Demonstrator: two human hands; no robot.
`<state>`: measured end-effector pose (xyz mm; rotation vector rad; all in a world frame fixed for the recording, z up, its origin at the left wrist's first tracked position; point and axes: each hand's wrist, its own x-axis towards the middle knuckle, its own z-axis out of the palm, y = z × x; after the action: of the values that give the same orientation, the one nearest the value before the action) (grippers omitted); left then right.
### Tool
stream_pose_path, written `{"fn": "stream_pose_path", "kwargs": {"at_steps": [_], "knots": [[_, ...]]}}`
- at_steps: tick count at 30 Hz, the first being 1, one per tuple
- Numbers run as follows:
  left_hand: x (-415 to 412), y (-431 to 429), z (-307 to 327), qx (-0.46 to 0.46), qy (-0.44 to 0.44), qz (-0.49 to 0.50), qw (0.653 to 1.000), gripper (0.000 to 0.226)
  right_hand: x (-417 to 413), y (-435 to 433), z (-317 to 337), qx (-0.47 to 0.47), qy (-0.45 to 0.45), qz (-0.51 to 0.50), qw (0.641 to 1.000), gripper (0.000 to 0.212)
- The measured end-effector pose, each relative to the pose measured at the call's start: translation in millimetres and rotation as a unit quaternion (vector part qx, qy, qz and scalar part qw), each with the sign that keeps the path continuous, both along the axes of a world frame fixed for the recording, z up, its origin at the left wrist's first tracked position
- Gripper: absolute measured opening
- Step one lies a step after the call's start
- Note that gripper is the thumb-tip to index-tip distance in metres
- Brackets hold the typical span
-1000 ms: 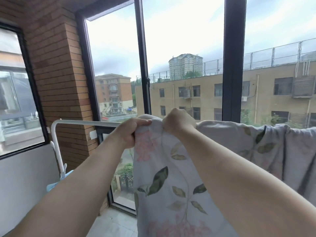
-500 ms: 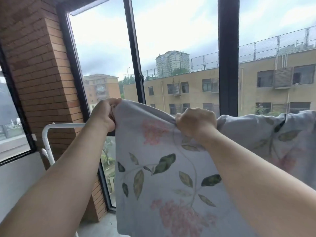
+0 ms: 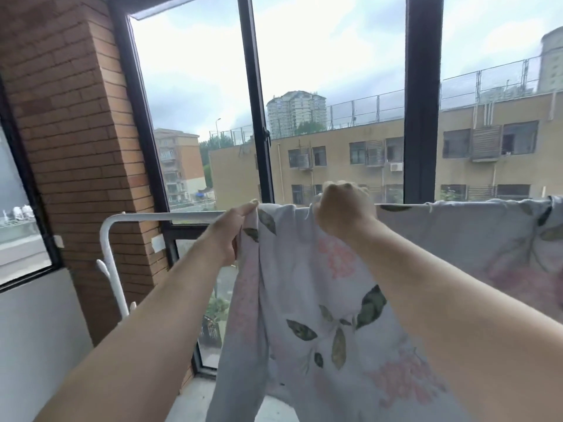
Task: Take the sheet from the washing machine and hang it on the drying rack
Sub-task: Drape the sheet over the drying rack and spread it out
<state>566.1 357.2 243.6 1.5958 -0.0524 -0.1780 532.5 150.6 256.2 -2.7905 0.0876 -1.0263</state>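
**Both hands on the sheet at the rack's top bar**

The floral sheet hung over the white drying rack, draped along its top bar from the middle of the view out toward 3 o'clock, with its free end falling toward 6 o'clock. The left hand had its grip pinched on the sheet's edge, thumb and fingers pressed together around a gathered fold right at the bar. The right hand, just toward 3 o'clock of the left, was curled into a fist with its grip bunched around the fabric at the top line. Toward 9 o'clock the bar ran bare to its rounded corner and turned down beside the brick pillar. Behind the rack stood the dark-framed window.
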Motion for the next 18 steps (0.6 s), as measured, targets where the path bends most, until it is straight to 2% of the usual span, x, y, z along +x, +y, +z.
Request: {"fn": "stream_pose_path", "kwargs": {"at_steps": [3,6,8,10,13,17,18], "knots": [[-3.0,-2.4,-0.3,0.000,0.031,-0.049,0.998,0.060,14.0,31.3,-7.8,0.026,0.046,0.071,0.996,0.033],[-4.4,-3.4,-0.4,-0.012,0.054,-0.031,0.998,0.039,21.6,34.4,-25.1,-0.005,0.038,0.068,0.997,0.038],[0.1,-1.0,-0.8,-0.055,0.031,-0.011,0.998,0.024,21.6,28.6,-32.2,-0.007,0.010,0.060,0.998,0.038],[8.1,6.5,2.4,-0.123,0.007,0.018,0.992,0.015,20.2,22.1,-32.6,0.008,0.000,0.062,0.998,0.037],[24.0,24.0,10.3,-0.192,-0.021,0.089,0.977,0.016,18.9,12.8,-30.9,0.035,-0.013,0.065,0.997,0.029],[40.3,44.6,18.2,-0.173,-0.087,0.183,0.964,0.010,20.0,12.1,-34.2,0.056,-0.021,0.075,0.995,0.021],[44.7,46.8,18.5,-0.158,-0.097,0.212,0.959,0.018,20.3,13.4,-34.3,0.054,-0.023,0.075,0.995,0.022]]}}
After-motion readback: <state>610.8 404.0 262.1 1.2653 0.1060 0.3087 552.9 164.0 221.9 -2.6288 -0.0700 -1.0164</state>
